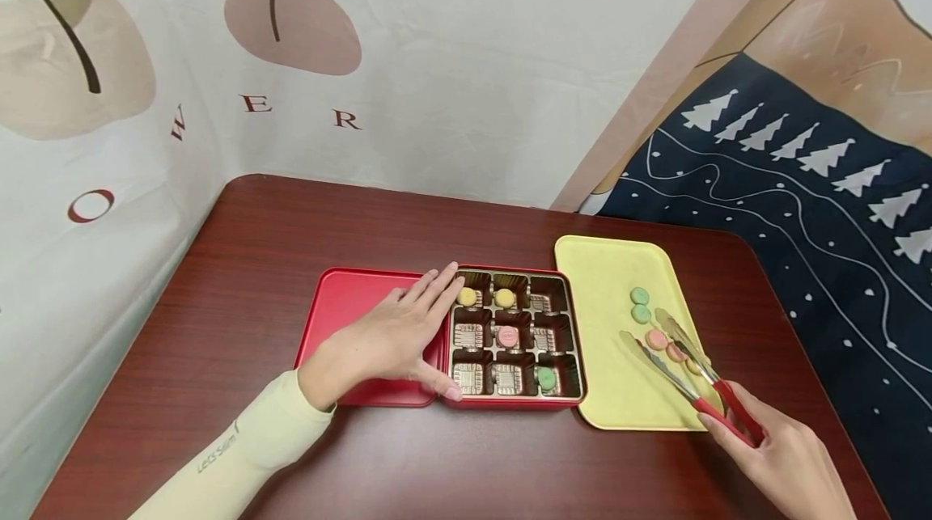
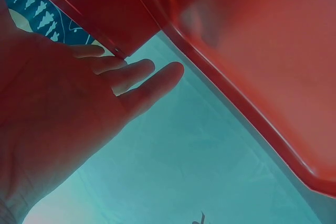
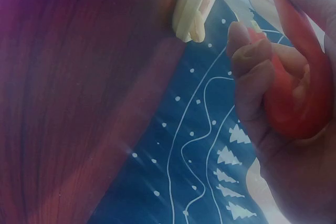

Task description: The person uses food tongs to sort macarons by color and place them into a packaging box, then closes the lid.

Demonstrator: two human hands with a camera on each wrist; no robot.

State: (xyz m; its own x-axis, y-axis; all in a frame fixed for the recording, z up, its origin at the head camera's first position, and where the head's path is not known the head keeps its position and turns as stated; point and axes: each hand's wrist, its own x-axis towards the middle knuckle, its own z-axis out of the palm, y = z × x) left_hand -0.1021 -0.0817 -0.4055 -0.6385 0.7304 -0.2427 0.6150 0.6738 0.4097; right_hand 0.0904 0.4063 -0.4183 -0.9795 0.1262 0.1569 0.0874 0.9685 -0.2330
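The right hand [image 1: 786, 451] grips red-handled tongs [image 1: 739, 411], parted over the yellow tray [image 1: 604, 302], a pink macaron [image 1: 656, 339] between their arms; two green macarons [image 1: 641, 314] lie just beyond. The left hand [image 1: 393, 338] touches the red box [image 1: 510, 403], whose nine compartments hold two yellow macarons [image 1: 504, 298] at the back, one pink centrally, one green front right.

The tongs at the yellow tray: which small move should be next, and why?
Perhaps the right hand should squeeze the tongs on the upper pink macaron: in the head view it appears between their open arms, and the red box has five empty compartments.
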